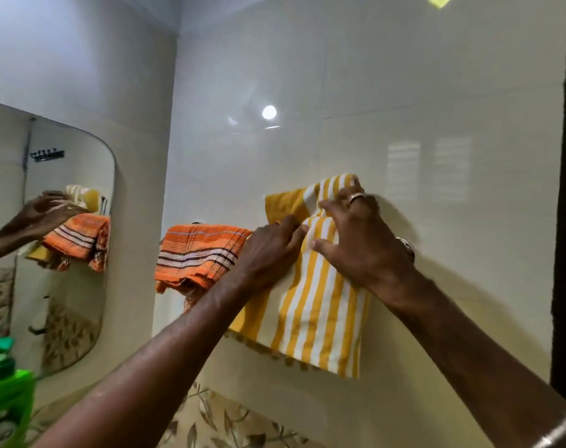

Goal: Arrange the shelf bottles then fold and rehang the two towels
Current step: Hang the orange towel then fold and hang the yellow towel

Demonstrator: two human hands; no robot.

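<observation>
The left grip (272,244) and right grip (356,234) are both closed on the yellow striped towel (314,305), which is draped against the tiled wall (372,92), just beside the folded orange towel (197,253).

Two towels over wall rail (200,222) (mostly hidden)

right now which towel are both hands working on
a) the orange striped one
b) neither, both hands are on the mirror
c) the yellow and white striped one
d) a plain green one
c: the left hand and right hand both rest on the yellow and white striped towel, while the orange towel hangs untouched beside it.
</observation>
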